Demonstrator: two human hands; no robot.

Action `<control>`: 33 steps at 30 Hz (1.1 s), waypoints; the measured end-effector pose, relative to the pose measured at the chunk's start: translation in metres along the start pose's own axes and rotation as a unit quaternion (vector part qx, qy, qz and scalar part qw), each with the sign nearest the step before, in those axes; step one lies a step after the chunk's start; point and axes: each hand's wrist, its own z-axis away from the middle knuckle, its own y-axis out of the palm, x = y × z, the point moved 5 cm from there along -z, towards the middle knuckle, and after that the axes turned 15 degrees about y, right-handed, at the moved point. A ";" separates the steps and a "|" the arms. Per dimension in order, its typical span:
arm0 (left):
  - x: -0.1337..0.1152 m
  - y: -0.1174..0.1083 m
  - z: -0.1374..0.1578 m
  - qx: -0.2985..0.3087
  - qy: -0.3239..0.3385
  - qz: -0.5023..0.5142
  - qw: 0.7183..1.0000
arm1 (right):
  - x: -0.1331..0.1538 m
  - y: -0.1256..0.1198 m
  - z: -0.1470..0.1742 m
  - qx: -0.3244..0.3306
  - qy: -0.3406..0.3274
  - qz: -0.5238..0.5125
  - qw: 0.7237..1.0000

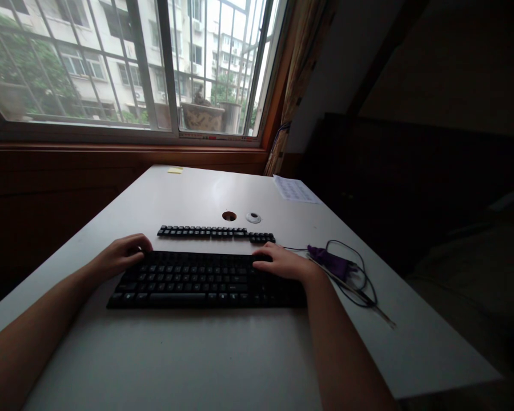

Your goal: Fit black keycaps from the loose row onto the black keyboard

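Observation:
A black keyboard (pixel 188 279) lies flat on the white desk. Its far rows look bare of keycaps, while lettered keycaps sit on the nearer rows. My left hand (pixel 126 254) is closed at the far left corner of the keyboard, thumb and fingertips against its edge. Over the keyboard's right part rests my right hand (pixel 280 262), index finger and thumb curled toward each other; what lies between them is too dark to make out. Just behind the keyboard stand rows of loose black keycaps (pixel 201 232), with a shorter group (pixel 262 237) at their right end.
Right of the keyboard lie a purple pouch (pixel 332 262), a looped dark cable (pixel 364 265) and a thin metallic tool (pixel 383 315). A desk hole (pixel 229 216) and its round cover (pixel 253 217) are farther back. Printed paper (pixel 295 189) and a yellow note (pixel 175 170) lie near the far edge.

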 end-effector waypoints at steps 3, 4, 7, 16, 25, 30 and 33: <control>0.002 0.000 0.000 -0.001 0.002 0.004 1.000 | -0.001 0.000 -0.001 -0.002 -0.001 -0.002 1.000; 0.002 0.000 0.000 -0.001 0.002 0.005 1.000 | -0.001 0.001 -0.001 -0.003 -0.002 -0.001 1.000; 0.002 0.000 0.000 0.000 0.001 0.005 1.000 | 0.000 0.000 0.000 -0.007 -0.006 0.002 1.000; 0.000 0.000 -0.002 0.000 0.010 0.000 1.000 | 0.003 -0.004 0.001 -0.003 -0.001 0.003 1.000; -0.003 -0.001 -0.003 -0.004 -0.007 -0.002 1.000 | -0.003 -0.020 -0.005 -0.144 -0.011 -0.024 0.989; -0.002 -0.001 -0.002 -0.002 -0.002 -0.001 1.000 | -0.003 -0.023 -0.011 -0.245 0.008 0.003 0.969; -0.001 -0.001 -0.002 -0.001 0.003 -0.003 1.000 | 0.001 -0.015 -0.016 -0.246 0.014 0.056 0.968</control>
